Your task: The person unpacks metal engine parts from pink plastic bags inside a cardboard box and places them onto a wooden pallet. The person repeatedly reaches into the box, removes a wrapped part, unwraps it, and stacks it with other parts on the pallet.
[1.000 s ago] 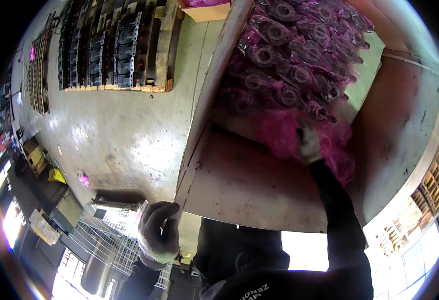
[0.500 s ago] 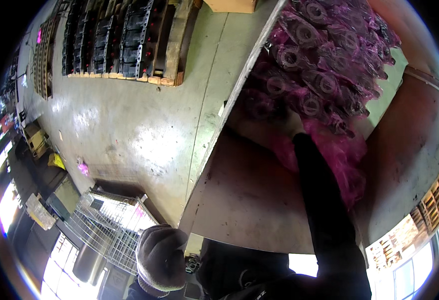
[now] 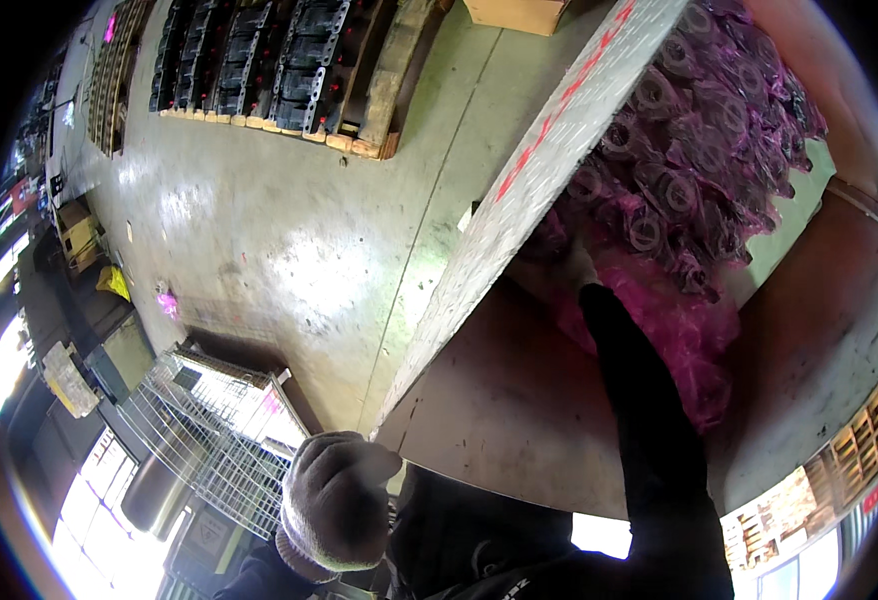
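Observation:
Ring-ended metal parts wrapped in pink plastic film [image 3: 679, 190] lie packed in rows in the far part of a large, deep box [image 3: 539, 400]. My right arm, in a black sleeve, reaches down into it. In the shadow, my gloved right hand [image 3: 581, 262] is at the near edge of the wrapped parts; its fingers are hidden. Loose pink film [image 3: 669, 340] lies crumpled beside that forearm. My left hand [image 3: 339, 505], in a grey knit glove, is closed outside the box's near left corner. Whether anything is in it cannot be seen.
The box's pale left wall [image 3: 549, 150] carries red marks and slants up between me and the floor. At the far left, a wooden pallet [image 3: 384, 85] holds rows of black castings. Closer stands a wire mesh cage [image 3: 209, 430]. A yellow bag [image 3: 113, 283] lies beyond it.
The view has shifted, so more of the box's left wall shows. My right hand stays down by the wrapped parts, now slightly left. My left hand is a little higher and further right.

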A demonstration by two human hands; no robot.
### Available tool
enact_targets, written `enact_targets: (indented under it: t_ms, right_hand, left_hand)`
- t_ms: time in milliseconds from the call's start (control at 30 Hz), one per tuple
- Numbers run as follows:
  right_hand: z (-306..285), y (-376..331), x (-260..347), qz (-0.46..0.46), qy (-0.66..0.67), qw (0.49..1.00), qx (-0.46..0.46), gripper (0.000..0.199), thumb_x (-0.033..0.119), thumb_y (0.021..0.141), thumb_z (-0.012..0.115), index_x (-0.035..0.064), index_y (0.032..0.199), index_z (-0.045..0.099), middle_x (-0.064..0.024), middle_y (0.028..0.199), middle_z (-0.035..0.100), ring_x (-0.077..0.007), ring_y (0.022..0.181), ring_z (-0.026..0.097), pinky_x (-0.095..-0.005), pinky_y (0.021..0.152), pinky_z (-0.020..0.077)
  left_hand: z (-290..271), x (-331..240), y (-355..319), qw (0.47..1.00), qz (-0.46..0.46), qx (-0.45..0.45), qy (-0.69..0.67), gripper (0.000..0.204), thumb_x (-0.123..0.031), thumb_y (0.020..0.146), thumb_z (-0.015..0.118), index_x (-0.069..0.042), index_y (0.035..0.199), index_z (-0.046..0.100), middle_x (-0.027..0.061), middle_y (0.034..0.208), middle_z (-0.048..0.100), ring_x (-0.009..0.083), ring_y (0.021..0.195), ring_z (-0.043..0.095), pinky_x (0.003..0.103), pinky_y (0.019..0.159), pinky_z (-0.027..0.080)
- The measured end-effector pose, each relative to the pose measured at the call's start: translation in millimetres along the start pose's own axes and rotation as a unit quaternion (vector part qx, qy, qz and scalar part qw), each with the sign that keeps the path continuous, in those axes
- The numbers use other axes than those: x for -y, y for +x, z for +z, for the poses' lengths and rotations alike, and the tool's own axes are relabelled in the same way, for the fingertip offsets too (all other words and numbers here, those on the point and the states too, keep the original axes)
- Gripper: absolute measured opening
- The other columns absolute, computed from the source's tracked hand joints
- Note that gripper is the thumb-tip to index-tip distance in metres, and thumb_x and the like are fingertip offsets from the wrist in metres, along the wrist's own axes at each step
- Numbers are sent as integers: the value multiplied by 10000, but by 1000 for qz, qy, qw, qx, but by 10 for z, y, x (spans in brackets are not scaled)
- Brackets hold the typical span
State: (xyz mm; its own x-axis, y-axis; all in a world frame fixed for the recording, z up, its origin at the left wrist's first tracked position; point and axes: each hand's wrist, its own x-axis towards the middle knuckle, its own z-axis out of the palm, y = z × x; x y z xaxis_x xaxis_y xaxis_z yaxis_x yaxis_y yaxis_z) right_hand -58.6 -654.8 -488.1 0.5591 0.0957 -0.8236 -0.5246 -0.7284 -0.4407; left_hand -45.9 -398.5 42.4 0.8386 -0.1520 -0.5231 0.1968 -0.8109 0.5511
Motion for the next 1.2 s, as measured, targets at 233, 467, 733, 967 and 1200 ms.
enact_targets:
  t_ms: [233, 467, 733, 967, 1200]
  right_hand:
    - [5, 171, -32, -27, -29, 996, 79, 591, 315, 818, 712, 38, 1279, 469, -237, 1196, 625, -366, 1111, 613, -460, 938, 483]
    - [-572, -843, 178, 3, -54, 991, 126, 316, 267, 797, 686, 49, 1022, 644, -199, 984, 690, -324, 912, 666, -454, 788, 490]
    - [-1492, -3170, 701, -4, 108, 994, 6, 121, 133, 724, 656, 37, 740, 584, -44, 697, 547, -176, 674, 526, -398, 647, 425]
    - [-2003, -4702, 1697, -382, -230, 870, -211, 128, 115, 746, 631, 41, 847, 659, -92, 801, 655, -258, 724, 629, -399, 667, 500]
    - [-1758, -5552, 2407, -311, -143, 856, -387, 708, 214, 753, 742, -2, 1380, 493, -240, 1209, 618, -437, 1123, 577, -546, 980, 436]
  left_hand:
    - [-17, -8, 44, 1000, 25, -9, -12, 369, 66, 665, 583, -22, 1009, 685, 155, 980, 671, 367, 892, 641, 456, 775, 531]
    - [35, 71, 7, 997, 32, -51, -39, 304, 3, 709, 616, -54, 995, 701, 135, 962, 695, 358, 905, 647, 459, 806, 524]
    - [174, 194, -127, 992, 73, -99, -1, 205, -124, 757, 630, -102, 951, 694, 114, 919, 680, 322, 936, 648, 440, 893, 497]
    - [208, 84, -174, 986, 49, -143, 73, 398, -411, 816, 684, -136, 1103, 684, 140, 1099, 658, 350, 1058, 630, 487, 908, 510]
    - [-367, -922, -537, 838, 150, 25, -524, 880, -467, 716, 893, -9, 1368, 521, 160, 1305, 583, 267, 1243, 554, 384, 1069, 453]
